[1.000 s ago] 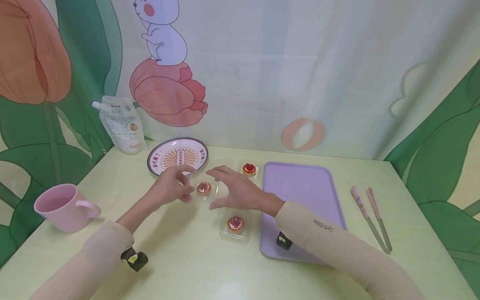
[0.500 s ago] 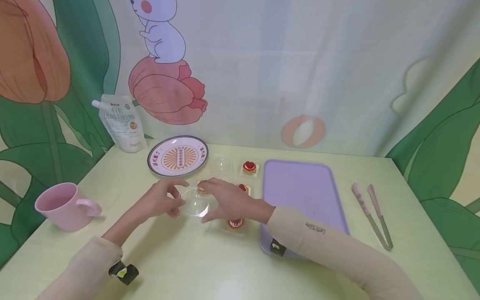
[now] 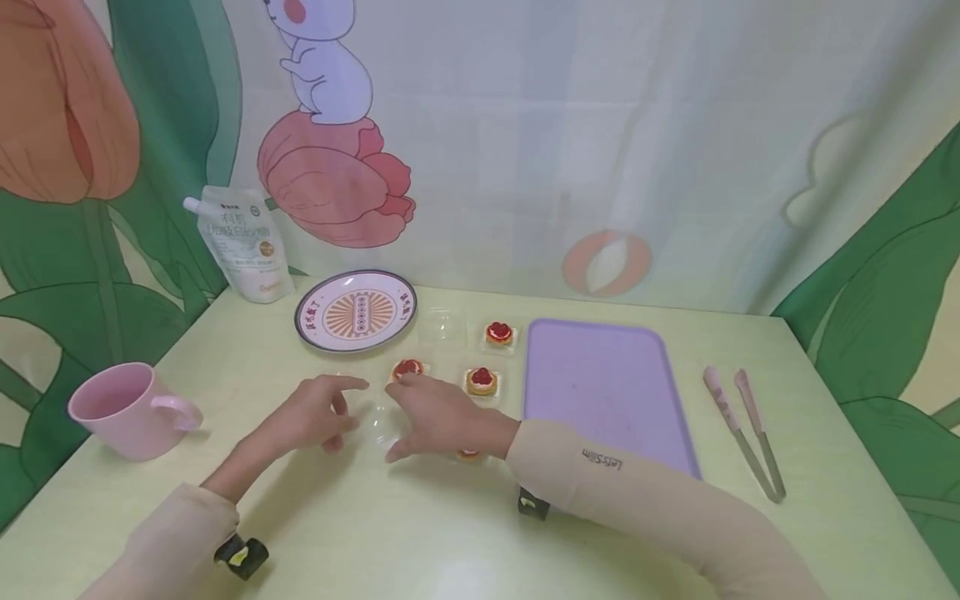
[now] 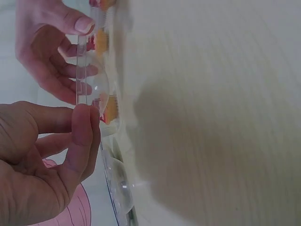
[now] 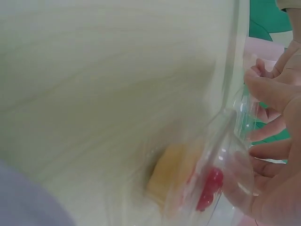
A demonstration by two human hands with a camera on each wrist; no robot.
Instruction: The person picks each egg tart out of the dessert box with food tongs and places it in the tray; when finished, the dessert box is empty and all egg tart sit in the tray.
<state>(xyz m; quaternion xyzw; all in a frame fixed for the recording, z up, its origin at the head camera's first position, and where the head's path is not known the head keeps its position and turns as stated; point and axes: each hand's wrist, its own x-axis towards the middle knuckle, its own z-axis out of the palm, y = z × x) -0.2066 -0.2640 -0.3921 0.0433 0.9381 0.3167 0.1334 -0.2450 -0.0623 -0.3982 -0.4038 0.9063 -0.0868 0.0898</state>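
A clear domed plastic lid [image 3: 382,429] is held between my two hands, a little above the table. My right hand [image 3: 442,417] spans the lid, thumb at one side and fingers at the other. At the opposite edge, fingertips of my left hand [image 4: 51,155] pinch the lid's rim. Just behind lies a small fruit tart [image 3: 406,368] on its clear base, partly covered by my right fingers. Under my right wrist sits another tart [image 5: 174,174] in clear packaging, mostly hidden in the head view.
Two more tarts stand behind: one at middle [image 3: 482,381], one at back [image 3: 498,333]. Another clear piece of packaging [image 3: 442,325] lies near the plate [image 3: 322,333]. A purple tray [image 3: 600,375] and tongs [image 3: 750,433] are right; a pink mug [image 3: 123,417] and spouted pouch [image 3: 243,250] left.
Both hands have drawn the clear lid off the left tart and moved it toward me and slightly left. That tart now sits uncovered behind them.
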